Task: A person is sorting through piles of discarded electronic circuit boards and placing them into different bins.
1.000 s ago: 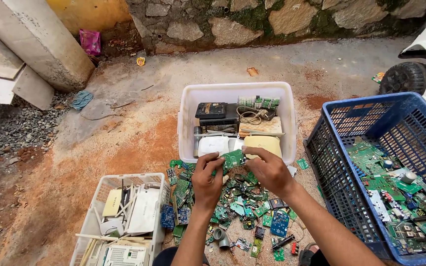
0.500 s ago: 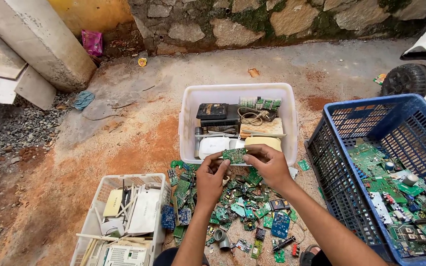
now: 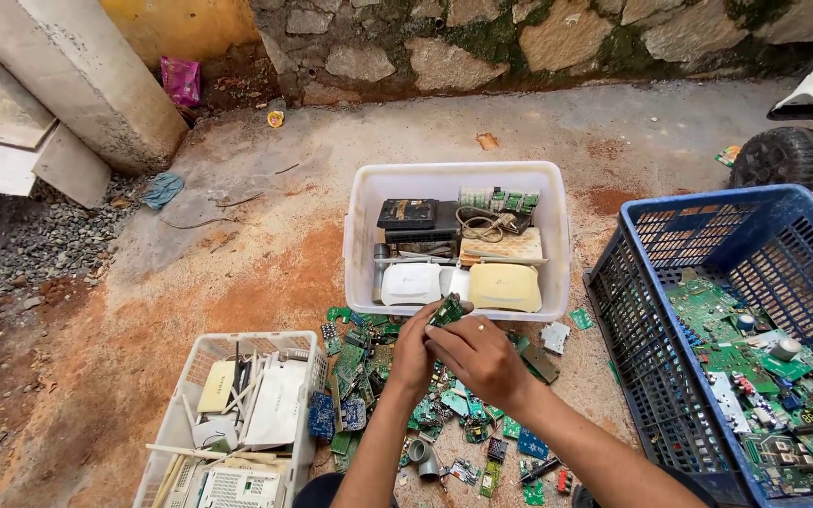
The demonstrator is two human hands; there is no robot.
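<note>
Both hands meet over a pile of circuit boards (image 3: pixel 444 414) on the ground. A small green circuit board (image 3: pixel 447 309) is pinched between them, held upright. My left hand (image 3: pixel 415 356) grips its lower left side. My right hand (image 3: pixel 484 357) covers its right edge, with a ring on one finger. Just beyond the hands stands a clear plastic tub (image 3: pixel 361 235) with routers, cables and boards inside.
A blue plastic crate (image 3: pixel 670 376) holding green boards sits at the right. A white basket (image 3: pixel 201 353) with white router shells is at the lower left. Concrete slabs (image 3: pixel 77 75), a stone wall (image 3: pixel 519 42) and a small vehicle's wheel (image 3: pixel 778 155) ring the dirt floor.
My hands have drawn closer together around the small green board and tilted it upright. The view has shifted slightly.
</note>
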